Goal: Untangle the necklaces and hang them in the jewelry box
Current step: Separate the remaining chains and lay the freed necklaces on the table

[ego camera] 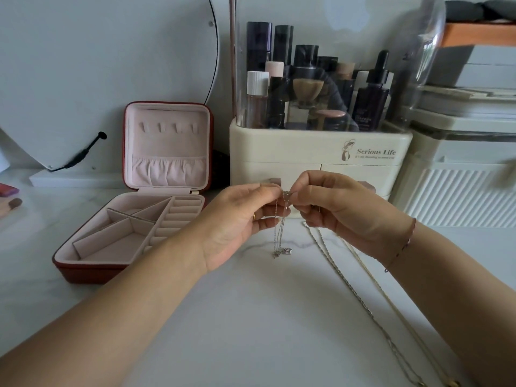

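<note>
My left hand (245, 219) and my right hand (337, 210) meet above the white table, both pinching the top of a thin silver necklace (280, 233). Its chain hangs down in a short loop between them, with a small knot or clasp at the bottom. Two longer chains (360, 297) lie on the table under my right forearm and run toward the near right corner. The red jewelry box (92, 270) stands open at the left, its pink lid upright with a row of small hooks (167, 127) and a gathered pocket.
A cream cosmetics organizer (321, 152) with bottles under a clear cover stands right behind my hands. A round mirror (83, 65) leans at the back left. A white ribbed container (460, 196) is at the right. Small items lie at the far left edge.
</note>
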{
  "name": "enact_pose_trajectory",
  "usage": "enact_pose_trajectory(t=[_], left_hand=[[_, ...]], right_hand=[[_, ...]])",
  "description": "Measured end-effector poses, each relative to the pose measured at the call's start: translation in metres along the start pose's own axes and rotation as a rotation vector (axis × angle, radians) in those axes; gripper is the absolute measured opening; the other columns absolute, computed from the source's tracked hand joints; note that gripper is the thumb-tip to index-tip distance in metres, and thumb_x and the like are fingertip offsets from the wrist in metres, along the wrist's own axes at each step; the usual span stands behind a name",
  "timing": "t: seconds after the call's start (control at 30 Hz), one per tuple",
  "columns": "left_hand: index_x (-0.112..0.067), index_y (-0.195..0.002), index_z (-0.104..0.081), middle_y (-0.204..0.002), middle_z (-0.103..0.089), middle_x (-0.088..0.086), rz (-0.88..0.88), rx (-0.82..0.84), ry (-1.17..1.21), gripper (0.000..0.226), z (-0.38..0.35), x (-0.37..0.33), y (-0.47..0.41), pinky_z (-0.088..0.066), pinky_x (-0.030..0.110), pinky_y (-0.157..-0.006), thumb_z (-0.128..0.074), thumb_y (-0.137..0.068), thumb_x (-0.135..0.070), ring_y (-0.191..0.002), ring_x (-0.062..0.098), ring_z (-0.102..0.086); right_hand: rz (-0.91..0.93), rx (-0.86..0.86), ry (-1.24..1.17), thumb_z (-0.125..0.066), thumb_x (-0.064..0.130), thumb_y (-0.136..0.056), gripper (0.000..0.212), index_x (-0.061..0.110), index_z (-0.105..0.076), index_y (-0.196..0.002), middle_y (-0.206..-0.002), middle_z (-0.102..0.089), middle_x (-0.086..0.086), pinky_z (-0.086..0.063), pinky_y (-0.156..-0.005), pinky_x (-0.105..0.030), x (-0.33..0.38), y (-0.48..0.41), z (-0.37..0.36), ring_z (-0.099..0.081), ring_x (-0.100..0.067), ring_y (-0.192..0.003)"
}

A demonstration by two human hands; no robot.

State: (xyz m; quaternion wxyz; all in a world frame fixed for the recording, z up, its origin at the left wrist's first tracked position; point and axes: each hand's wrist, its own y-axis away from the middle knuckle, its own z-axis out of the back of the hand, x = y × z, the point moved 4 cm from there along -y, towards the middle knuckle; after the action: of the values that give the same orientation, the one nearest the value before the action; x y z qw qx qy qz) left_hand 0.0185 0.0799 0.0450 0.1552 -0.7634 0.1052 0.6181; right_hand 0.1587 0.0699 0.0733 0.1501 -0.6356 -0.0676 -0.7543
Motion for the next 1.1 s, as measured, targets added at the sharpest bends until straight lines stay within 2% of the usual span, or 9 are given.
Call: enact_pose_trajectory(t=[0.17,0.37,0.47,0.6,0.7,0.83,0.93,1.1], left_hand=[[-0.012,-0.082,-0.064,-0.079,-0.069,0.001,-0.044,-0.065,-0.007,0.010,0.0025,-0.0026,0.0009,-0.047,0.020,-0.069,-0.057,-0.089,-0.010,-0.072,0.008,-0.064],[-0.014,-0.085,-0.062,-0.074,-0.068,0.000,-0.025,-0.045,0.016,0.007,-0.0001,-0.0012,0.0012,-0.046,0.020,-0.069,-0.064,-0.079,-0.010,-0.068,0.009,-0.063],[-0.014,-0.089,-0.063,-0.073,-0.066,-0.003,-0.023,-0.018,-0.023,0.025,-0.0010,-0.0002,0.0014,-0.046,0.021,-0.069,-0.070,-0.065,-0.017,-0.069,0.008,-0.062],[-0.016,-0.088,-0.067,-0.068,-0.065,-0.006,-0.016,-0.027,-0.086,0.028,-0.0016,-0.0005,0.0024,-0.044,0.020,-0.067,-0.072,-0.061,-0.021,-0.065,0.006,-0.060],[-0.017,-0.084,-0.070,-0.064,-0.063,-0.005,-0.026,-0.062,-0.126,0.021,0.0004,-0.0010,0.0020,-0.043,0.021,-0.065,-0.072,-0.063,-0.022,-0.062,0.006,-0.057],[-0.014,-0.085,-0.071,-0.062,-0.061,-0.006,-0.048,-0.104,-0.210,0.007,0.0026,-0.0017,0.0020,-0.043,0.024,-0.069,-0.071,-0.078,-0.014,-0.061,0.007,-0.055],[-0.013,-0.085,-0.070,-0.060,-0.059,-0.007,-0.067,-0.121,-0.262,0.004,0.0020,-0.0015,0.0017,-0.043,0.022,-0.067,-0.066,-0.084,-0.011,-0.059,0.007,-0.053],[-0.012,-0.079,-0.062,-0.059,-0.054,-0.006,-0.068,-0.101,-0.343,0.017,-0.0020,0.0021,0.0006,-0.042,0.020,-0.063,-0.053,-0.090,-0.005,-0.062,0.009,-0.050]], right_hand=[[-0.026,-0.026,0.026,-0.062,0.004,-0.083,0.012,0.010,-0.056,-0.073,-0.060,-0.046,0.000,-0.032,-0.064,-0.028,-0.0020,-0.0001,0.0024,-0.035,-0.016,-0.062],[-0.049,-0.062,0.026,-0.061,0.007,-0.084,0.010,0.007,-0.058,-0.074,-0.061,-0.049,0.000,-0.033,-0.065,-0.029,-0.0060,-0.0032,0.0040,-0.036,-0.018,-0.064],[-0.044,-0.052,0.026,-0.060,0.007,-0.085,0.007,0.006,-0.058,-0.078,-0.062,-0.048,0.000,-0.033,-0.065,-0.028,-0.0065,-0.0034,0.0039,-0.035,-0.019,-0.067],[-0.022,-0.053,0.047,-0.059,0.006,-0.085,0.005,0.003,-0.058,-0.080,-0.060,-0.048,0.000,-0.033,-0.061,-0.027,-0.0065,-0.0036,0.0046,-0.036,-0.017,-0.063],[0.037,-0.100,0.157,-0.060,0.004,-0.085,0.007,0.003,-0.061,-0.078,-0.057,-0.046,-0.001,-0.033,-0.054,-0.020,-0.0034,-0.0037,0.0059,-0.037,-0.011,-0.055],[0.081,-0.154,0.286,-0.062,0.008,-0.085,0.011,0.008,-0.061,-0.074,-0.046,-0.044,0.010,-0.033,-0.050,-0.008,-0.0013,-0.0030,0.0057,-0.036,-0.004,-0.045],[0.083,-0.145,0.272,-0.063,0.007,-0.084,0.012,0.009,-0.061,-0.072,-0.048,-0.045,0.009,-0.032,-0.051,-0.017,-0.0026,-0.0041,0.0047,-0.037,-0.006,-0.048],[0.111,-0.107,0.319,-0.062,0.008,-0.084,0.015,0.012,-0.061,-0.069,-0.051,-0.047,0.009,-0.031,-0.055,-0.022,-0.0024,-0.0037,-0.0018,-0.037,-0.008,-0.052]])
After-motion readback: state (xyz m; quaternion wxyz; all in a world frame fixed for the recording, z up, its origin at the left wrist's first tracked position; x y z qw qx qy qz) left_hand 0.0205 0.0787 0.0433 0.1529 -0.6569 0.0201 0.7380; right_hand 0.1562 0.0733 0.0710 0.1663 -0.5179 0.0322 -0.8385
